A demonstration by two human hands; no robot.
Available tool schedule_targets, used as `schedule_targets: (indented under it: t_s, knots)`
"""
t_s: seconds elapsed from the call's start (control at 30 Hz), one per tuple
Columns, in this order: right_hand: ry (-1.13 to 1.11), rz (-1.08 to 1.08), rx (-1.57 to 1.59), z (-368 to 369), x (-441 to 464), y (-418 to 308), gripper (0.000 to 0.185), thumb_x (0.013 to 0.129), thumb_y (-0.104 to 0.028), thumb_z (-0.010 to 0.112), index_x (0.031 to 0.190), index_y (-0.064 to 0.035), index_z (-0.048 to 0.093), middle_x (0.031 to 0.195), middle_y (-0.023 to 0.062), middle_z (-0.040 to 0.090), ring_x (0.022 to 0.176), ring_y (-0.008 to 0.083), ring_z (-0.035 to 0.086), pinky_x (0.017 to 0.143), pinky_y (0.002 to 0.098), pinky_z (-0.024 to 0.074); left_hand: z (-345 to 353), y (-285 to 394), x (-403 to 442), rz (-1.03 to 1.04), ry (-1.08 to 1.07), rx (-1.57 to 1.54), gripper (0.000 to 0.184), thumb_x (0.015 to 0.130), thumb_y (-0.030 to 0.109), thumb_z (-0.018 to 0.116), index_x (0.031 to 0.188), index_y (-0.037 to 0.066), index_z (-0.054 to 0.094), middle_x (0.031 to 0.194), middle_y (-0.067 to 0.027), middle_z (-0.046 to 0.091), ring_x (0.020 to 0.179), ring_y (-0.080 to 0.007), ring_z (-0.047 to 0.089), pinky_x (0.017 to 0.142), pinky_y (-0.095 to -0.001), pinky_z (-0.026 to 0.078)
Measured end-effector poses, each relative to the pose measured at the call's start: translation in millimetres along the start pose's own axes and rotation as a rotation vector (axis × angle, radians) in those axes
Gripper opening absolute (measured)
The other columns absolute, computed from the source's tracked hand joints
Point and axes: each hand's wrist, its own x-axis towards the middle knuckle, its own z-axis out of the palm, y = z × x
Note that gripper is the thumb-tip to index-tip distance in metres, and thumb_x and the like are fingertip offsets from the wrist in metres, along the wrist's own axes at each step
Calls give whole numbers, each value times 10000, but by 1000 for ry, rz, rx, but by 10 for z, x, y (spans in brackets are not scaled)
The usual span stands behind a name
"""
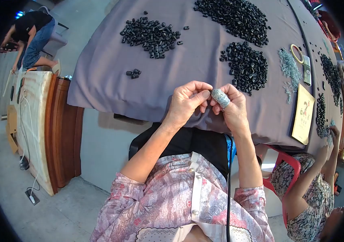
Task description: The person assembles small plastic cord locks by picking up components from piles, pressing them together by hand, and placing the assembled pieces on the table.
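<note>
My left hand (188,101) and my right hand (231,105) meet above the near edge of the cloth-covered table, fingers bent and pinched close together. A grey, speckled wrap (220,98) covers my right thumb. Whatever lies between the fingertips is too small or too hidden to name. Just beyond my right hand is a pile of small black cylindrical pieces (248,67). Farther off lie a larger black pile (236,19) and a left-hand pile (152,36). A few loose black pieces (133,73) sit left of my hands.
Right of the piles are small clear pieces (289,68), a tape roll (297,53) and a yellow booklet (303,114). A person (311,189) works at the right beside a red chair (291,161). Another person (35,36) bends near a wooden-sided table (43,133) at left.
</note>
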Motion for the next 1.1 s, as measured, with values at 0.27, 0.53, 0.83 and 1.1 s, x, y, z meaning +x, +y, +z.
schedule_targets:
  t_s: [0.27, 0.53, 0.83, 1.1]
  knots:
    - [-41, 34, -141, 19, -12, -97, 138, 839, -124, 614, 801, -11, 544, 639, 31, 573, 500, 49, 486, 447, 185, 393, -1, 1, -18, 32, -44, -22, 86, 871, 52, 542, 914, -8, 586, 708, -32, 585, 545, -54, 506, 489, -174, 417]
    - [-114, 66, -221, -7, -7, -125, 118, 854, -106, 582, 798, -18, 525, 641, 28, 570, 521, 49, 496, 459, 187, 400, -49, 1, -14, 39, -68, 65, 77, 871, 51, 541, 900, -3, 589, 706, -24, 583, 551, -48, 502, 490, -172, 410]
    - [-159, 14, -185, -51, 1, -68, 110, 850, -84, 574, 781, -20, 516, 641, 36, 581, 520, 55, 511, 467, 186, 417, -47, -25, -17, 23, -93, -30, 84, 871, 62, 546, 907, -1, 590, 697, -28, 580, 542, -48, 493, 471, -175, 400]
    - [-94, -53, -125, -19, -42, 13, 113, 853, -84, 579, 789, -13, 518, 656, 42, 581, 519, 50, 500, 454, 186, 398, -19, -44, -21, 29, -55, -32, 81, 878, 70, 540, 901, 3, 579, 690, -27, 571, 533, -47, 487, 460, -172, 392]
